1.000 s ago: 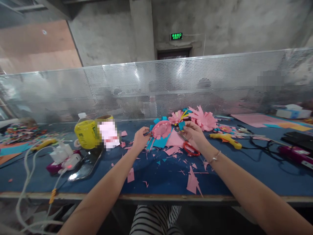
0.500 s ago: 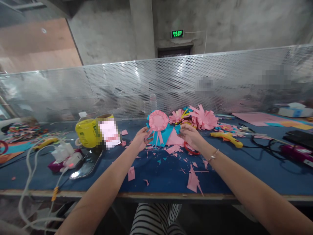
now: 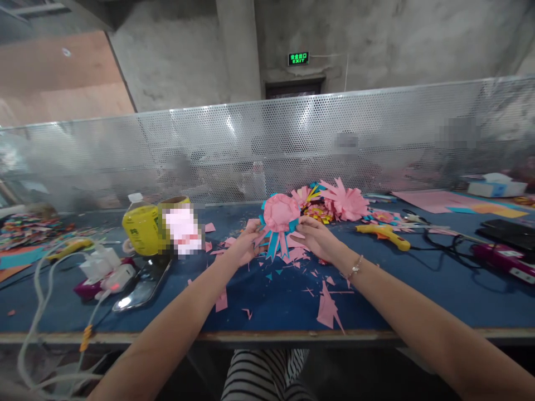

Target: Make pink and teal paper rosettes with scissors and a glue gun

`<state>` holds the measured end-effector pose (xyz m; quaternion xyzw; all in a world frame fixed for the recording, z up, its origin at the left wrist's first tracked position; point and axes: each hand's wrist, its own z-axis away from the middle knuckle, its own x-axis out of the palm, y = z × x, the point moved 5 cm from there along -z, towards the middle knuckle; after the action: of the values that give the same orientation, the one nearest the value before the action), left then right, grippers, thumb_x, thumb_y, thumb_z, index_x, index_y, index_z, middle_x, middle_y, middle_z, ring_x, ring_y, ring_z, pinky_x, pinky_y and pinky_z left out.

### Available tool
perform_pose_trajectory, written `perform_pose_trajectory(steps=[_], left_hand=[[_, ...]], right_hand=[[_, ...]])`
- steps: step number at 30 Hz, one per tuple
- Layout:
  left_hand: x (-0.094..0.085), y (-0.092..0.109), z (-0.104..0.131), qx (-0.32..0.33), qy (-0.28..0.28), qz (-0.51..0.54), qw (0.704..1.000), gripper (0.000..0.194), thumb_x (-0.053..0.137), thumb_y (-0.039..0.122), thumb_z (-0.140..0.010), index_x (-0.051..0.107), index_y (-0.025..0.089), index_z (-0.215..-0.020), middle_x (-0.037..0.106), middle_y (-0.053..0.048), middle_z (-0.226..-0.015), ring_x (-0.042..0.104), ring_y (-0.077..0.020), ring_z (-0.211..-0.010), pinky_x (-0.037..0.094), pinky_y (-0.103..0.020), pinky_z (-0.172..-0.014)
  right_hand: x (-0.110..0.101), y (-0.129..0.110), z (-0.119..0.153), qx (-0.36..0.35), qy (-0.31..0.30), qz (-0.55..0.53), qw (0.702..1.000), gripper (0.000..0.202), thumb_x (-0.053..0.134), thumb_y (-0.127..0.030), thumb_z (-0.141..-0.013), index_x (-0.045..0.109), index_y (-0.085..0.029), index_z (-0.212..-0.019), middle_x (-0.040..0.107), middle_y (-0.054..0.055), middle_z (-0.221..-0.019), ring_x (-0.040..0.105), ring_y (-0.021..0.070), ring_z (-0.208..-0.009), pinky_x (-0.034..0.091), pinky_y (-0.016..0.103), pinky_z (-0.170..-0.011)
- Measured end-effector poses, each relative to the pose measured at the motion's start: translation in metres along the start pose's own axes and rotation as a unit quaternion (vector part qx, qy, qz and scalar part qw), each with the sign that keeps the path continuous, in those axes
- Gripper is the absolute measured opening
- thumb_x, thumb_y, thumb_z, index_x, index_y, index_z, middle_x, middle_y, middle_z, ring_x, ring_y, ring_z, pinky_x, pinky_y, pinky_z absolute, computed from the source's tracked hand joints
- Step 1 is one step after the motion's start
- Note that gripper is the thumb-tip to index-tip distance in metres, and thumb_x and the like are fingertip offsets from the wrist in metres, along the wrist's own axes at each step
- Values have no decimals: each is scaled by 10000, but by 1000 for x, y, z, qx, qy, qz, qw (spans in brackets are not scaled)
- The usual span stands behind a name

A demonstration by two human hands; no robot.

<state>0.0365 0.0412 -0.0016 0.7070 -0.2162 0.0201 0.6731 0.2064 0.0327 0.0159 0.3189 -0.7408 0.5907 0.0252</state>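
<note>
Above the middle of the table I hold up a paper rosette, a round pleated pink disc with blue paper behind it and pink and blue tails hanging below. My left hand grips its left edge, the fingers partly behind it. At the opposite edge, the fingers of my right hand close on the blue paper beside the disc; their tips are partly hidden. Pink paper scraps lie below and in front of my hands. Just behind are a large pink paper flower and smaller yellow and pink ones.
To the right lie a yellow glue gun, black cables and a purple power strip. On the left are a yellow-labelled bottle, a tape roll, a phone and plugged-in chargers. A perforated metal screen stands behind.
My right hand has moved left, bringing its blue paper against the rosette's right edge. The rosette has shifted slightly right and down, and my hands are closer together.
</note>
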Motion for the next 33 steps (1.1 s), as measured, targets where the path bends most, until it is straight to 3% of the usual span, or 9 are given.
perform_pose_trajectory(steps=[7, 13, 17, 22, 27, 33], left_hand=[[3, 1, 2, 7, -26, -39, 999, 279, 627, 160, -584, 587, 180, -859, 629, -16, -767, 595, -135, -657, 476, -247, -609], [0, 7, -1, 79, 10, -89, 993, 330, 710, 231, -543, 580, 146, -834, 627, -22, -785, 583, -132, -732, 439, -271, -728], [-4, 5, -4, 90, 30, -96, 991, 321, 712, 238, -549, 564, 140, -816, 621, -28, -800, 570, -121, -729, 436, -267, -714], [-4, 6, -3, 95, -12, -57, 994, 338, 714, 220, -551, 534, 166, -831, 601, 2, -753, 559, -95, -643, 446, -242, -641], [-6, 4, -4, 93, -25, -52, 994, 340, 704, 216, -571, 522, 182, -856, 591, 15, -726, 559, -89, -620, 449, -235, -617], [-6, 6, -5, 106, -21, -45, 993, 385, 709, 176, -561, 540, 181, -906, 597, 22, -733, 561, -88, -676, 442, -232, -687]], right_hand=[[1, 10, -3, 16, 13, 56, 998, 178, 700, -217, -533, 550, -189, -624, 539, -55, -645, 501, 62, -630, 407, 241, -672], [5, 11, -2, 8, -4, 73, 997, 150, 681, -206, -551, 551, -179, -623, 521, -52, -602, 478, 60, -591, 393, 228, -634], [2, 3, -2, 0, 8, 55, 998, 118, 658, -187, -558, 559, -188, -622, 529, -50, -641, 504, 69, -647, 400, 240, -687], [-9, -22, -1, -97, 88, 71, 989, 122, 641, -173, -547, 525, -191, -577, 566, -32, -849, 512, 76, -709, 408, 236, -676], [-9, -41, 4, -169, 111, 115, 973, 106, 610, -241, -608, 513, -211, -641, 550, -22, -715, 519, 98, -642, 436, 298, -692], [-2, -52, 12, -272, 105, 308, 906, 44, 535, -223, -674, 510, -190, -689, 516, -15, -670, 494, 100, -625, 433, 286, -647]])
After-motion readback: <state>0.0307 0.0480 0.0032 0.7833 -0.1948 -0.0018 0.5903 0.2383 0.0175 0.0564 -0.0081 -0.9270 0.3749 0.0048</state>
